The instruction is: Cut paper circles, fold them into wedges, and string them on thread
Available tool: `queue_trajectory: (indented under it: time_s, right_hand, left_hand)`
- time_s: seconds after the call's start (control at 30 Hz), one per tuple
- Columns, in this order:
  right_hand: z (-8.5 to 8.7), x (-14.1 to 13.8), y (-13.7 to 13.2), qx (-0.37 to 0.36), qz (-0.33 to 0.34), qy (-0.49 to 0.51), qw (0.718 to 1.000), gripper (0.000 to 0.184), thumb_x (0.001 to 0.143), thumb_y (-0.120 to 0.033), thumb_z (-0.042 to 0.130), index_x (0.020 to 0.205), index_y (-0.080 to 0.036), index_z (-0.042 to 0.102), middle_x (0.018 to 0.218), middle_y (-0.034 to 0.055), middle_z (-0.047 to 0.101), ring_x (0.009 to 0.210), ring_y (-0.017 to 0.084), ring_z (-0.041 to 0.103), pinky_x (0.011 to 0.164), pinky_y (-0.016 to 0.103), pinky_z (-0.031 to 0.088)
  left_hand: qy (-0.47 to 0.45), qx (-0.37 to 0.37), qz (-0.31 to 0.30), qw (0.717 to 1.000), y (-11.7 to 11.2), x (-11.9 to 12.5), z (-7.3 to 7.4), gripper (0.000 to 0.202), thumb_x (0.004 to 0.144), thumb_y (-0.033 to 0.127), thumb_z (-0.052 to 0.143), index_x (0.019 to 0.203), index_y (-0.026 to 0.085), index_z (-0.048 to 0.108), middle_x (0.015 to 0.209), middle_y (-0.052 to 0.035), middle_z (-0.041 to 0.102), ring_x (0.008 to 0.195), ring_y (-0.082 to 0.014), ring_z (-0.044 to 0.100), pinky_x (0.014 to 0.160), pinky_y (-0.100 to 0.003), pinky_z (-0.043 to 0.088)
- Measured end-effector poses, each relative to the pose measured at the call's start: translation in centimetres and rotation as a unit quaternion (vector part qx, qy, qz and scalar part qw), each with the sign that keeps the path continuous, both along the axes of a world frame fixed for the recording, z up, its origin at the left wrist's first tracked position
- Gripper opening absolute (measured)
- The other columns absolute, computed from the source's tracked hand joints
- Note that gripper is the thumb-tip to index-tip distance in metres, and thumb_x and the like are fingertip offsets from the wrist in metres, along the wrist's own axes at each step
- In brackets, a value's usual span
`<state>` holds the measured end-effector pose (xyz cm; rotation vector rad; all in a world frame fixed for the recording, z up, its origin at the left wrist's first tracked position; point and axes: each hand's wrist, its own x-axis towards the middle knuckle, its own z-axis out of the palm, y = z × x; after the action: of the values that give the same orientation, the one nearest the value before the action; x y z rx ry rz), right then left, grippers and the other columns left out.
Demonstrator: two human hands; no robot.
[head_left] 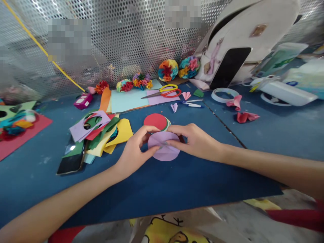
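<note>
Between both hands is a round purple paper circle (164,155), creased across its middle. My left hand (138,145) pinches its left side, thumb on the near face and fingers behind. On the other side, my right hand (196,140) grips it the same way, its thumb near the centre. Just beyond the circle lies a stack of round paper pieces, with a red circle (155,121) on top. Parts of the fingers of both hands are hidden behind the purple paper.
Cut-out paper scraps (121,131) and a phone (72,158) lie left. Scissors (168,91) rest on paper sheets (129,100) at the back. Folded pink paper (246,117), a tape roll (224,96), another phone (229,67) and a white backpack (273,27) are right. Paper flowers (168,70) stand along the mesh.
</note>
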<state>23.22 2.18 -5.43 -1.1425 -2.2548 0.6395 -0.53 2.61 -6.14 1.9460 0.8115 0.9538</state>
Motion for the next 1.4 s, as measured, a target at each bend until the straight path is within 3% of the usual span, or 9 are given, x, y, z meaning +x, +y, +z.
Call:
queue_trajectory:
  time_s: [0.17, 0.4, 0.6, 0.73, 0.83, 0.93, 1.0, 1.2, 1.4]
  right_hand:
    - [-0.1, 0.8, 0.5, -0.064, 0.004, 0.117, 0.991, 0.018, 0.092, -0.032, 0.061, 0.080, -0.019, 0.057, 0.073, -0.0024, 0.054, 0.065, 0.012, 0.051, 0.061, 0.023, 0.041]
    - [0.1, 0.9, 0.2, -0.073, 0.013, 0.057, 0.996, 0.022, 0.089, -0.035, 0.068, 0.105, -0.020, 0.070, 0.095, 0.0026, 0.074, 0.080, 0.017, 0.065, 0.071, 0.026, 0.045]
    - [-0.3, 1.0, 0.3, -0.077, -0.015, -0.006, 0.997, 0.015, 0.087, -0.024, 0.068, 0.102, -0.022, 0.073, 0.086, -0.0005, 0.073, 0.070, 0.014, 0.062, 0.064, 0.025, 0.040]
    - [-0.4, 0.9, 0.5, -0.029, -0.026, -0.036, 0.999, 0.020, 0.084, -0.018, 0.069, 0.104, -0.023, 0.072, 0.096, 0.0009, 0.073, 0.082, 0.017, 0.065, 0.069, 0.025, 0.043]
    - [-0.6, 0.9, 0.6, 0.007, -0.020, -0.036, 0.999, 0.024, 0.081, -0.010, 0.068, 0.101, -0.023, 0.071, 0.098, 0.0014, 0.073, 0.093, 0.020, 0.065, 0.073, 0.026, 0.045]
    - [-1.0, 1.0, 0.8, 0.030, 0.005, -0.031, 0.999, 0.027, 0.080, -0.005, 0.067, 0.100, -0.023, 0.070, 0.100, 0.0007, 0.075, 0.097, 0.021, 0.064, 0.077, 0.029, 0.049]
    - [-1.2, 1.2, 1.0, 0.050, 0.027, -0.024, 0.998, 0.027, 0.083, -0.006, 0.067, 0.104, -0.022, 0.071, 0.105, 0.0021, 0.076, 0.099, 0.022, 0.065, 0.081, 0.031, 0.052]
    - [-1.7, 1.6, 1.4, 0.114, 0.128, -0.004, 0.985, 0.027, 0.100, -0.012, 0.059, 0.122, -0.021, 0.073, 0.121, 0.0043, 0.077, 0.113, 0.023, 0.067, 0.101, 0.039, 0.054]
    - [-2.0, 1.5, 1.3, 0.124, 0.182, 0.010, 0.975, 0.032, 0.107, -0.017, 0.052, 0.132, -0.022, 0.071, 0.125, 0.0054, 0.078, 0.118, 0.022, 0.069, 0.101, 0.040, 0.057]
  left_hand:
    - [-0.017, -0.066, 0.009, 0.998, 0.2, 0.1, -0.3, 0.039, 0.090, 0.013, 0.068, 0.126, 0.021, 0.055, 0.103, -0.0039, 0.073, 0.094, -0.0163, 0.072, 0.082, -0.027, 0.058]
    - [0.009, -0.061, -0.020, 0.998, -0.1, 0.5, -0.5, 0.056, 0.094, 0.011, 0.062, 0.147, 0.024, 0.046, 0.094, -0.0014, 0.074, 0.087, -0.0154, 0.068, 0.081, -0.028, 0.055]
    - [0.007, -0.008, -0.040, 0.999, -0.2, 0.8, -1.2, 0.060, 0.094, 0.008, 0.059, 0.149, 0.029, 0.043, 0.130, -0.0085, 0.058, 0.085, -0.0108, 0.066, 0.077, -0.026, 0.057]
    - [0.066, 0.041, -0.018, 0.997, 0.2, 0.5, -1.4, 0.058, 0.094, 0.005, 0.057, 0.145, 0.028, 0.045, 0.132, -0.0101, 0.052, 0.086, -0.0120, 0.068, 0.079, -0.028, 0.060]
    - [0.172, 0.175, 0.013, 0.969, 0.2, 0.1, -1.1, 0.040, 0.094, 0.007, 0.061, 0.130, 0.024, 0.056, 0.125, -0.0093, 0.053, 0.097, -0.0180, 0.067, 0.086, -0.035, 0.059]
    - [0.266, 0.337, -0.001, 0.903, 0.0, -0.3, -0.5, 0.017, 0.098, 0.008, 0.060, 0.107, 0.021, 0.066, 0.111, -0.0070, 0.063, 0.101, -0.0223, 0.063, 0.087, -0.038, 0.053]
    - [0.281, 0.396, -0.014, 0.874, 0.0, -0.6, -0.2, 0.016, 0.101, 0.008, 0.058, 0.100, 0.019, 0.069, 0.102, -0.0047, 0.068, 0.093, -0.0209, 0.062, 0.084, -0.037, 0.049]
    - [0.290, 0.448, 0.002, 0.846, 0.2, -0.8, 0.1, 0.013, 0.102, 0.017, 0.063, 0.096, 0.018, 0.074, 0.093, -0.0028, 0.073, 0.082, -0.0198, 0.057, 0.078, -0.036, 0.043]
    - [0.302, 0.456, 0.002, 0.837, 0.2, -0.8, 0.2, 0.017, 0.100, 0.012, 0.061, 0.089, 0.018, 0.072, 0.089, -0.0022, 0.072, 0.081, -0.0187, 0.057, 0.078, -0.035, 0.043]
